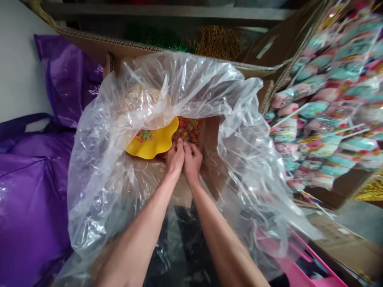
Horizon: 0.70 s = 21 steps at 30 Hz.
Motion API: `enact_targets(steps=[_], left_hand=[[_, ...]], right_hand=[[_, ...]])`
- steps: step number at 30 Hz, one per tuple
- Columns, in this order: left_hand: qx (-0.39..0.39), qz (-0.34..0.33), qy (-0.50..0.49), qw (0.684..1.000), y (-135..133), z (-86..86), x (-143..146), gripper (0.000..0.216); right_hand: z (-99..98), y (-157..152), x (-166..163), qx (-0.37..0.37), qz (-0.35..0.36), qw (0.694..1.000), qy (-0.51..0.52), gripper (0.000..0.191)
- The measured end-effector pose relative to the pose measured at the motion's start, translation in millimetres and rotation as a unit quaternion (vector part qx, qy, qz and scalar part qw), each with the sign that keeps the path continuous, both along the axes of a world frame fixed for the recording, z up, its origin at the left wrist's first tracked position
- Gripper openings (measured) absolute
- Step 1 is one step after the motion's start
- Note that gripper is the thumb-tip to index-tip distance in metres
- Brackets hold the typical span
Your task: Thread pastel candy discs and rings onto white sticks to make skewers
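Both my arms reach down into a cardboard box (209, 139) lined with a large clear plastic bag (239, 131). My left hand (175, 157) and my right hand (192, 158) press side by side, fingers curled down into a heap of small multicoloured beads (188, 128) at the bottom. What the fingers hold is hidden. A yellow scalloped bowl (154, 143) with some of the beads in it rests just left of my left hand, partly under the plastic.
Purple plastic bags (32, 187) lie at the left. Packets of pink and teal goods (329, 99) fill the right side. Green and gold beads (215, 40) sit in a box behind. A pink object (299, 271) is at the lower right.
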<state>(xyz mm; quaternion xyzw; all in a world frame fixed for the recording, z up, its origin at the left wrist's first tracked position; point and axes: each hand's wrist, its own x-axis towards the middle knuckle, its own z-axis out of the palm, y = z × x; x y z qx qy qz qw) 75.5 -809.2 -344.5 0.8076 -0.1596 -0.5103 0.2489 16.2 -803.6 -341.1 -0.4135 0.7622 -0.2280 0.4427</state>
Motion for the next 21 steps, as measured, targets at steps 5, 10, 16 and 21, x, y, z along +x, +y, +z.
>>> enact_targets(steps=[5,10,16,21], left_hand=[[-0.101,0.071,0.053,0.991,10,81.9,-6,0.021],[-0.206,0.116,0.006,0.972,-6,114.0,60,0.019],[-0.202,0.190,-0.030,0.960,-20,88.5,95,0.021],[-0.026,0.098,-0.032,0.994,35,71.4,34,0.025]], right_hand=[[79.4,6,6,-0.089,-0.067,0.993,-0.035,0.025],[122.6,-16,65,-0.166,0.034,0.984,-0.060,0.022],[60.8,-37,59,-0.200,0.099,0.970,-0.098,0.030],[-16.3,-77,20,-0.074,0.111,0.987,0.093,0.035]])
